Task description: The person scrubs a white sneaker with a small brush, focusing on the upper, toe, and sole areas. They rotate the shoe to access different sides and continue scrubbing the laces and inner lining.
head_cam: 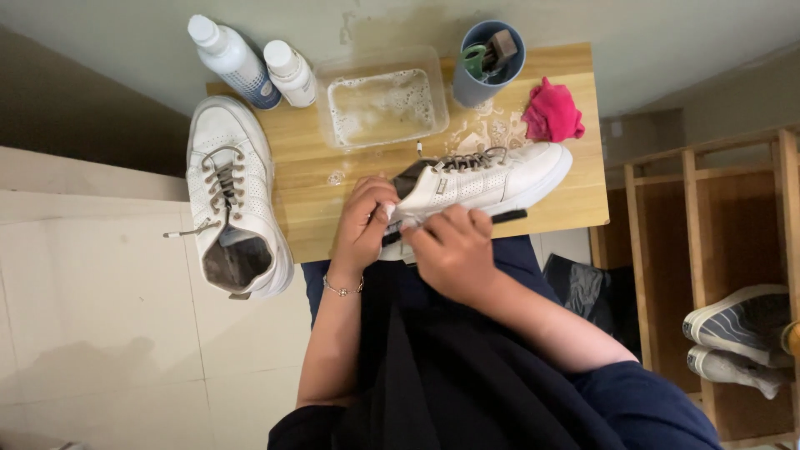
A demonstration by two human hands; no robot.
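I've got the white sneaker lying on its side along the near edge of the small wooden table, sole facing away from me, heel toward the body so both hands can reach it. The left hand curls around the heel end, fingers pressed together against the collar, steadying the shoe, I judge. The right hand sits just beside it, fingers closed around a slim black-handled brush whose handle sticks out to the right along the sole; its working end is hidden, so I can't tell whether it touches the shoe. Moving outward: a clear plastic tub of sudsy water stands just behind the shoe, within easy dipping reach, with wet foam spread on the wood. The grey cup holds more tools, a pink cloth lies beside it, two white bottles stand at the far-left corner, and the second white sneaker rests upright on the left.
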